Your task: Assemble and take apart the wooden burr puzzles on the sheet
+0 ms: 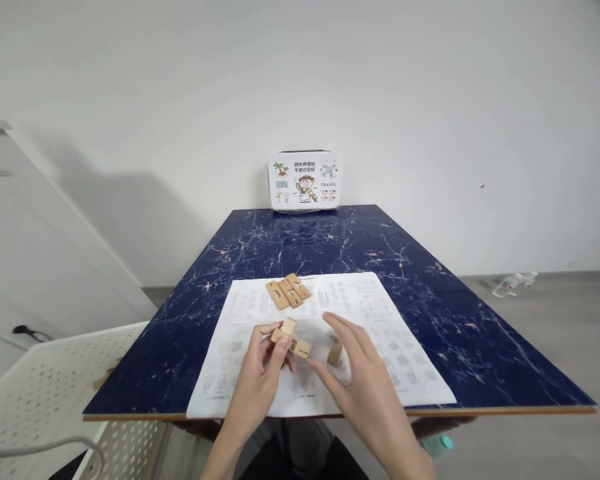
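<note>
Small notched wooden puzzle pieces (289, 327), fitted or held crosswise together, are pinched in my left hand (263, 373) above a printed paper sheet (220, 373). One piece's end points right, toward my right thumb. My right hand (363, 373) is spread, thumb and index finger wide apart. Between them a slightly blurred, upright wooden block (335, 351) shows; I cannot tell whether it touches the palm or stands on the sheet. Farther off, several flat slotted wooden pieces (288, 291) lie side by side on the sheet's far part.
The sheet lies on a dark blue marble-patterned table (310, 243). A white printed case (305, 181) stands at the far edge by the wall. At the left is a white perforated basket (40, 380). A clear plastic item (514, 284) sits on the floor at the right.
</note>
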A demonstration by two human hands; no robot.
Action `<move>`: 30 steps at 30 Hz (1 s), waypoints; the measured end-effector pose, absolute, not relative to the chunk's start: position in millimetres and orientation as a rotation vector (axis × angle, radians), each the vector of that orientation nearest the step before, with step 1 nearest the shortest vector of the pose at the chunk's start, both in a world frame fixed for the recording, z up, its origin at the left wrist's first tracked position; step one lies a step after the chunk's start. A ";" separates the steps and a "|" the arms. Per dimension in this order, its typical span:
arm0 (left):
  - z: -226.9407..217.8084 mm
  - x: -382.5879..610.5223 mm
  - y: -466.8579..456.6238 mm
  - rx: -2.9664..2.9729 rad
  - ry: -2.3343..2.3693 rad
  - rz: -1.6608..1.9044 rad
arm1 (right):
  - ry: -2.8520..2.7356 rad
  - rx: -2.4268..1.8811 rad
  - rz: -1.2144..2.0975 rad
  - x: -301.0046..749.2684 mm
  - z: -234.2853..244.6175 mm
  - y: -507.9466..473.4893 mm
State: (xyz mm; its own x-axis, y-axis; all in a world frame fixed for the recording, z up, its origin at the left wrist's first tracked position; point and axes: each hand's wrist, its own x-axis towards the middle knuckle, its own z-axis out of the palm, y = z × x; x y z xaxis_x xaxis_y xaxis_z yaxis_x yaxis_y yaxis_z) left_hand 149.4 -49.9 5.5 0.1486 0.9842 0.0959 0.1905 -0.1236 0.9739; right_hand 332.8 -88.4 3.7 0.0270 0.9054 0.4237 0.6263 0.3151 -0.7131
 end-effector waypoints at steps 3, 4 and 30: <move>5.4 148.0 -49.2 1.551 1.219 1.051 | -1.704 -1.469 0.308 352.0 -12.2 -88.3; 5.3 147.6 -49.0 1.559 1.234 1.034 | -1.711 -1.488 0.310 356.3 -18.4 -86.9; 1.6 144.4 -53.2 1.590 1.117 1.046 | -0.988 -0.942 1.657 345.4 -8.8 -76.3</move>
State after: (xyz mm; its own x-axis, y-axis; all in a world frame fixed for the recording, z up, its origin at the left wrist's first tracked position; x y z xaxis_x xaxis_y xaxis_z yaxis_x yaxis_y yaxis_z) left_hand 144.4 -53.2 1.6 0.2333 0.9626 0.1375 0.1999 -0.1859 0.9620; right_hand 345.4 -76.3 -8.8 -0.2473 0.9592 -0.1368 -0.3356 -0.2172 -0.9166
